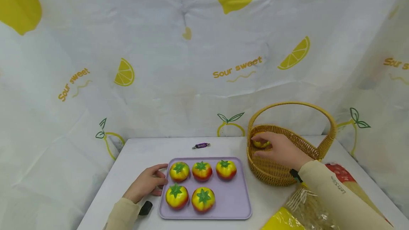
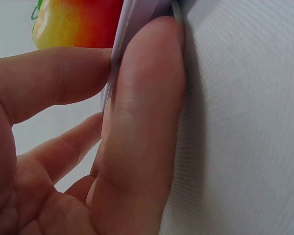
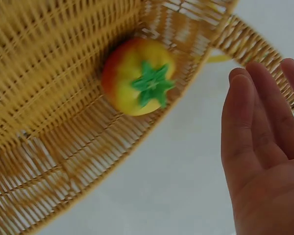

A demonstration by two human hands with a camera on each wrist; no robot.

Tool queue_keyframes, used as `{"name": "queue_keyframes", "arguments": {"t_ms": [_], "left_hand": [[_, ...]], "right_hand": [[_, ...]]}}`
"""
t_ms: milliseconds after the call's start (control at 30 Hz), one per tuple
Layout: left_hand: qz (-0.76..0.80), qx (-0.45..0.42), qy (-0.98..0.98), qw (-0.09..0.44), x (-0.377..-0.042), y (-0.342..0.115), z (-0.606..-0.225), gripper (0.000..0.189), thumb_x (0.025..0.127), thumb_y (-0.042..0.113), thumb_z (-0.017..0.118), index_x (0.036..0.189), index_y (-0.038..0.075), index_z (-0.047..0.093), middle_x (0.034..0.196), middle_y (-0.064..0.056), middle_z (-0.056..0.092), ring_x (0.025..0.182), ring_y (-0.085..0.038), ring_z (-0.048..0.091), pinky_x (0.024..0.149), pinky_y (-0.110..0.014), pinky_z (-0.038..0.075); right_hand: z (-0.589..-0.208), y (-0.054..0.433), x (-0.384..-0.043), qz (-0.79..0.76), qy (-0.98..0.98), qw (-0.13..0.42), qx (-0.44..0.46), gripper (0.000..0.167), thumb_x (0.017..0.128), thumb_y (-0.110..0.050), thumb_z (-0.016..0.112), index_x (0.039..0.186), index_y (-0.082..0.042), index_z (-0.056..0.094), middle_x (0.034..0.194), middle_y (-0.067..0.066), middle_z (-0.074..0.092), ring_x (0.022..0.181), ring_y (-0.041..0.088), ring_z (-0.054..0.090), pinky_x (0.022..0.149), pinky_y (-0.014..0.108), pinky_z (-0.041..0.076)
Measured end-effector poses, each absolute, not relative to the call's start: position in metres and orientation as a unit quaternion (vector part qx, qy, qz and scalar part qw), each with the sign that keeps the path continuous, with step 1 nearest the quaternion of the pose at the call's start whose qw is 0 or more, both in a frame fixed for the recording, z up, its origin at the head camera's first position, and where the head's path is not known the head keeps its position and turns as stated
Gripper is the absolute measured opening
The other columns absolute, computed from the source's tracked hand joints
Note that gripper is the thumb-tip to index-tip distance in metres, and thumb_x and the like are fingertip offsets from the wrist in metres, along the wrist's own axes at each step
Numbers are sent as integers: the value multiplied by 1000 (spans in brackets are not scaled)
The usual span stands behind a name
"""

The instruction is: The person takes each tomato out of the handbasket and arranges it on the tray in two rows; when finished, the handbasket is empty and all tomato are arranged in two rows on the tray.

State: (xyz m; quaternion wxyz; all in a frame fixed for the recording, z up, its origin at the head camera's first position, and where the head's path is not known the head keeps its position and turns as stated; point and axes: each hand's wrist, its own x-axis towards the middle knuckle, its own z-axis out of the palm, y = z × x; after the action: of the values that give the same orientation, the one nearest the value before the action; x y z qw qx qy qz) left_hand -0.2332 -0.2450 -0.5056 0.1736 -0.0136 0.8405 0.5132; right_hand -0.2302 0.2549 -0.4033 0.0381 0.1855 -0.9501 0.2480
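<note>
My left hand (image 1: 145,183) is at the left edge of a lilac tray (image 1: 233,198). In the left wrist view, the thumb (image 2: 144,88) lies along the tray's outer side, and another fingertip touches the rim, pinching it. Several red-and-yellow toy tomatoes (image 1: 202,170) with green leaf tops sit on the tray in two rows. My right hand (image 1: 282,148) reaches over the wicker basket (image 1: 271,169), thumb and fingers apart. Near its fingertips another toy tomato (image 3: 137,78) lies at the basket's left end, leaf top showing in the right wrist view.
A purple-wrapped candy (image 1: 201,146) lies behind the tray. The basket's tall handle (image 1: 290,103) arches over it. A clear and yellow packet (image 1: 303,210) lies in front of the basket, and a red-topped packet (image 1: 340,172) is partly under my right sleeve. A printed curtain (image 1: 179,91) hangs behind.
</note>
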Motion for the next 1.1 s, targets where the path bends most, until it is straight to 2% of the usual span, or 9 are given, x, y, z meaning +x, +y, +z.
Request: {"name": "queue_keyframes", "arguments": {"t_ms": [233, 600, 800, 1100], "left_hand": [[521, -2, 835, 178, -234, -246, -508, 70, 93, 13, 83, 156, 9, 54, 111, -13, 64, 83, -22, 67, 67, -37, 68], [527, 3, 832, 173, -234, -246, -508, 70, 93, 10, 82, 156, 7, 54, 110, -13, 64, 82, -22, 67, 67, -39, 68], [531, 6, 829, 175, -235, -247, -508, 70, 93, 10, 81, 157, 6, 53, 110, -13, 64, 82, -21, 67, 66, -39, 68], [533, 8, 827, 177, -234, -246, -506, 71, 92, 9, 80, 157, 4, 52, 109, -13, 64, 82, -21, 68, 65, -39, 68]], "right_hand": [[-411, 283, -249, 275, -950, 14, 149, 53, 97, -31, 83, 144, -14, 67, 141, 13, 70, 131, 38, 66, 106, 61, 57], [-424, 300, -277, 275, -951, -13, 139, 58, 97, -19, 81, 150, -10, 61, 152, 23, 60, 136, 49, 58, 108, 68, 52], [-428, 301, -287, 269, -954, -36, 131, 63, 95, -15, 82, 154, -11, 59, 159, 26, 53, 139, 52, 54, 108, 70, 51], [-442, 305, -303, 274, -953, -47, 124, 63, 93, -9, 81, 152, -9, 60, 164, 28, 46, 148, 56, 44, 117, 73, 43]]}}
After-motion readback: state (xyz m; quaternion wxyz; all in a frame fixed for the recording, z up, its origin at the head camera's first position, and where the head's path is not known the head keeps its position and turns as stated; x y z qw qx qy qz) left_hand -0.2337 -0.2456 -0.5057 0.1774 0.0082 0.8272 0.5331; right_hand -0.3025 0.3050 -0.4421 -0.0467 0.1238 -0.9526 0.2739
